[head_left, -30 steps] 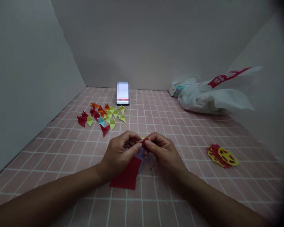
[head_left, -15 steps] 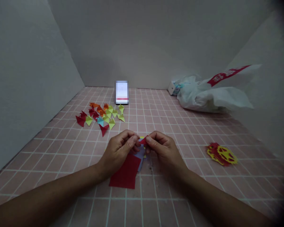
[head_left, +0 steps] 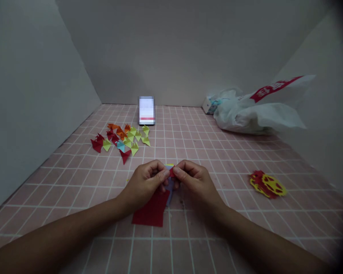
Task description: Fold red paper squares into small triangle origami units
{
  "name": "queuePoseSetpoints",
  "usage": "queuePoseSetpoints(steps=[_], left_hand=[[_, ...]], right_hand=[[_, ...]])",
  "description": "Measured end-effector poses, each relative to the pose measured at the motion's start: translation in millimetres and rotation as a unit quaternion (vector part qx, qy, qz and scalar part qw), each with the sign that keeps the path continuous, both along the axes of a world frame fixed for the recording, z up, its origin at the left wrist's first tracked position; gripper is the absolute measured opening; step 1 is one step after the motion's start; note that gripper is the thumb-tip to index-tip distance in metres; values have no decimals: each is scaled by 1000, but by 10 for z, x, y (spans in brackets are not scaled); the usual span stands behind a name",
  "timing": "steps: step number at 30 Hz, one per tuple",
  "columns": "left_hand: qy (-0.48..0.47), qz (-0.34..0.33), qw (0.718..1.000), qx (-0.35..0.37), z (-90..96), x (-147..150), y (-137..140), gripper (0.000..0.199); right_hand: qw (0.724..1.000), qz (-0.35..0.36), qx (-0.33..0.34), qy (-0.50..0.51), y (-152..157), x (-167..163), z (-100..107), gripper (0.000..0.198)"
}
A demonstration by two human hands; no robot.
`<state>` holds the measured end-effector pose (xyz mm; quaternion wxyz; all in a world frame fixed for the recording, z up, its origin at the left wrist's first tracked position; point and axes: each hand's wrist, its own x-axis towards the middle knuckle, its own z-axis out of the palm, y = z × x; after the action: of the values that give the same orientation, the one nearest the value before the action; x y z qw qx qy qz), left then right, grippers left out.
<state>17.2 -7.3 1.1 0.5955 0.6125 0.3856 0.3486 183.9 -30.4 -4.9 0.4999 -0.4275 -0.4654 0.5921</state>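
Drawn a touch closer together since a second ago, left hand (head_left: 144,184) and right hand (head_left: 196,182), thumbs nearly meeting; everything else on the table (head_left: 217,160) unmoved.

Head view: both grips pinched shut on one small red folded paper piece (head_left: 170,172), held just above the table near its front middle. Directly beneath the hands, one red paper square (head_left: 151,211) lying flat, with a pale blue sheet (head_left: 169,190) and a sliver of yellow peeking out under it. Farther back on the left, a scatter of folded paper triangles (head_left: 121,139), roughly twenty: about six red, three orange, about ten yellow-green, one light blue. One phone (head_left: 146,110) propped upright at the back wall, screen blurred, unreadable. One white plastic bag (head_left: 254,114) at back right with a red band of white lettering, too small to read; one small box (head_left: 210,105) touching it. One red-and-yellow paper cutout (head_left: 268,185) at the right.
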Motion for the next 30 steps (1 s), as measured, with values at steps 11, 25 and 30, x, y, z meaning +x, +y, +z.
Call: queuePoseSetpoints(steps=[11,25,30], left_hand=[[-4,-13,1000,-13,11,7,6,23],[25,-72,997,24,90,-14,15,20],[34,-62,997,16,69,-13,22,20]], right_hand=[[998,19,34,-43,19,18,-13,32],[998,36,-19,-55,21,19,-5,40],[997,57,-5,-61,42,43,-31,38]])
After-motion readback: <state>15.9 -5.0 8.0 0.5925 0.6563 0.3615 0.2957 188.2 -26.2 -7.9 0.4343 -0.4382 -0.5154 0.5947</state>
